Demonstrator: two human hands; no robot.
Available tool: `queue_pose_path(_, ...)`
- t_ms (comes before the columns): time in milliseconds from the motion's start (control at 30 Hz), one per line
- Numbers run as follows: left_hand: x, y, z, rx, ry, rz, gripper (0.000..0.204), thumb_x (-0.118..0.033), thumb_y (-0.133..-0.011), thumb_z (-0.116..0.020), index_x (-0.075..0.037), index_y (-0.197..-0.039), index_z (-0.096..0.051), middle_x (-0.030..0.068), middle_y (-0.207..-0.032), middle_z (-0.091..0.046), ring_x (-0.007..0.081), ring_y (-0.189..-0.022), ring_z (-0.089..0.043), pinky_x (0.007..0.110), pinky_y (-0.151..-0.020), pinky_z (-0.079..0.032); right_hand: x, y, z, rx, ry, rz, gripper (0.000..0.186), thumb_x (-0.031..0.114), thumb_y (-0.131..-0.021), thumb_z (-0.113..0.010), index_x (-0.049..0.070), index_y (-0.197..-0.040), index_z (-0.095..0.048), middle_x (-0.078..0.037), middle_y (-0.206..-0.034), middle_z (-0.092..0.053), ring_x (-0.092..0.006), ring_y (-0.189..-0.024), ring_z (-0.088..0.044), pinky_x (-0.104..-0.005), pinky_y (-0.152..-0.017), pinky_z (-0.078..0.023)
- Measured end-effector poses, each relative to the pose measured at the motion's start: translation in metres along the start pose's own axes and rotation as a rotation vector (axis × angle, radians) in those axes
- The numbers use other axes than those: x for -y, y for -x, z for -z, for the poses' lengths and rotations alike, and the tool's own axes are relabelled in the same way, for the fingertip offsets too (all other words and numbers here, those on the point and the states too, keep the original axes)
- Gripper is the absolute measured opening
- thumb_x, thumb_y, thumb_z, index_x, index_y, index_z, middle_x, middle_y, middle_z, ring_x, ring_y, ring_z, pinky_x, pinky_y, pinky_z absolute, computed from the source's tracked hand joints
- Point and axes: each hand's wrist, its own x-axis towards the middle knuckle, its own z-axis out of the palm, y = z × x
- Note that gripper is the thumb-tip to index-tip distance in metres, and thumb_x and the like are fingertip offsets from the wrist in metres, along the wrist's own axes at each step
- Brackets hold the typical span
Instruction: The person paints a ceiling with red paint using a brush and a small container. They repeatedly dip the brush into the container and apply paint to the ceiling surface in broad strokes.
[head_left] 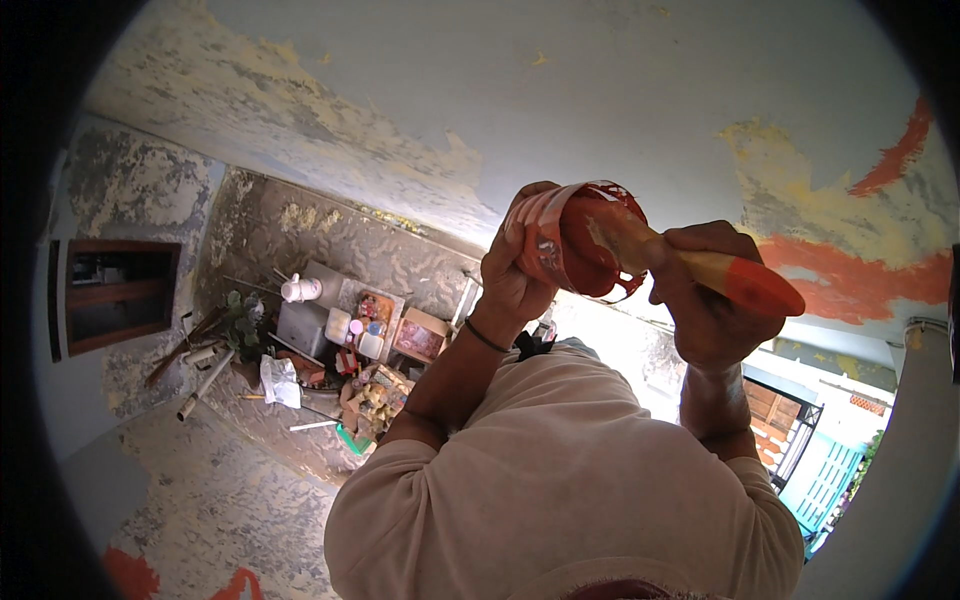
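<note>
My left hand grips a small round container smeared inside and out with red paint, tilted so its opening faces right. My right hand holds a paintbrush by its wooden handle, whose outer end is red. The brush reaches into the container's mouth; its bristles are hard to make out. Behind both hands, a pale, patchy surface carries rough red paint strokes at the right.
Piled against a stained wall at left are boxes, tubs, a white sack, plants and poles. A wooden-framed opening is at far left. A turquoise gate and grey column stand at right.
</note>
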Motion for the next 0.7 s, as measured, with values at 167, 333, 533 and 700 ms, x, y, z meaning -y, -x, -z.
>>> queue_pose_path(167, 0.001, 0.002, 0.006, -0.003, 0.029, 0.004, 0.075, -0.043, -0.098, -0.072, 0.000, -0.148, -0.037, 0.0174, -0.143, -0.053, 0.0290, -0.138, -0.053, 0.045, -0.119, -0.046, 0.005, 0.002, 0.010, -0.174, -0.072, -0.202, 0.014, -0.007, -0.090, -0.075, -0.008, -0.102, -0.069, -0.014, -0.073, -0.070, -0.0142, -0.049, -0.064, -0.0243, -0.041, -0.048)
queue_pose_path(333, 0.002, 0.000, 0.010, -0.029, 0.120, 0.018, 0.069, -0.037, -0.100, -0.070, 0.001, -0.148, -0.039, 0.0167, -0.144, -0.053, 0.0286, -0.137, -0.054, 0.045, -0.118, -0.046, 0.007, -0.006, 0.022, -0.345, -0.223, -0.373, 0.010, -0.004, -0.093, -0.070, -0.009, -0.101, -0.069, -0.014, -0.071, -0.070, -0.0165, -0.044, -0.062, -0.0242, -0.038, -0.047)
queue_pose_path(533, 0.007, 0.004, 0.030, -0.065, 0.075, 0.032, 0.069, -0.050, -0.103, -0.058, -0.001, -0.151, -0.049, 0.0171, -0.154, -0.053, 0.0317, -0.145, -0.048, 0.054, -0.123, -0.036, -0.011, -0.001, 0.034, -0.293, -0.424, -0.392, 0.011, -0.001, -0.097, -0.067, -0.010, -0.104, -0.068, -0.016, -0.075, -0.070, -0.0176, -0.045, -0.061, -0.0256, -0.041, -0.047)
queue_pose_path(700, 0.005, 0.001, 0.028, -0.040, 0.149, 0.073, 0.067, -0.051, -0.104, -0.056, -0.003, -0.151, -0.049, 0.0167, -0.155, -0.051, 0.0318, -0.144, -0.048, 0.054, -0.123, -0.036, -0.020, 0.004, 0.042, -0.227, -0.634, -0.483, 0.018, 0.006, -0.100, -0.064, -0.008, -0.111, -0.065, -0.021, -0.091, -0.072, -0.0228, -0.063, -0.071, -0.0322, -0.056, -0.059)
